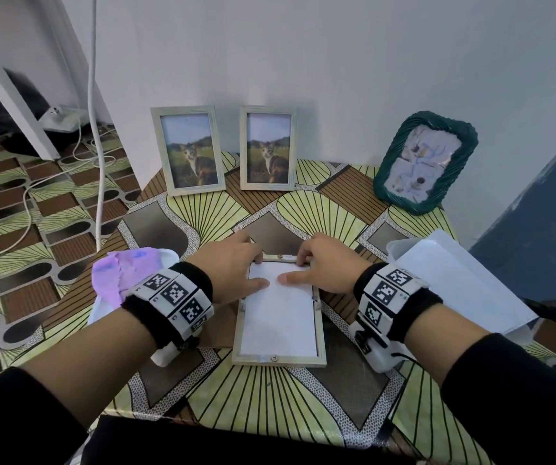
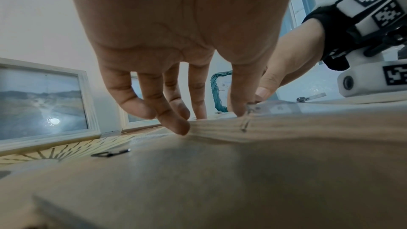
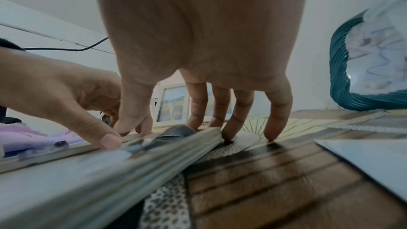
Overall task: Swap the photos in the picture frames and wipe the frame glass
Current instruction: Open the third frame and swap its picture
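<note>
A pale wooden frame lies face down at the table's middle, with a white photo back set in it. My left hand grips its far left corner: bent fingers on the outer edge, thumb on the paper. My right hand grips the far right corner the same way, with thumb on the paper, two fingers behind the rail and two fingertips on the table. A brown backing board lies under my left wrist.
Two pale frames with cat photos and a green woven frame stand against the wall. A pink cloth lies left of my left hand. A white plastic container sits at the right. Cables cross the floor at left.
</note>
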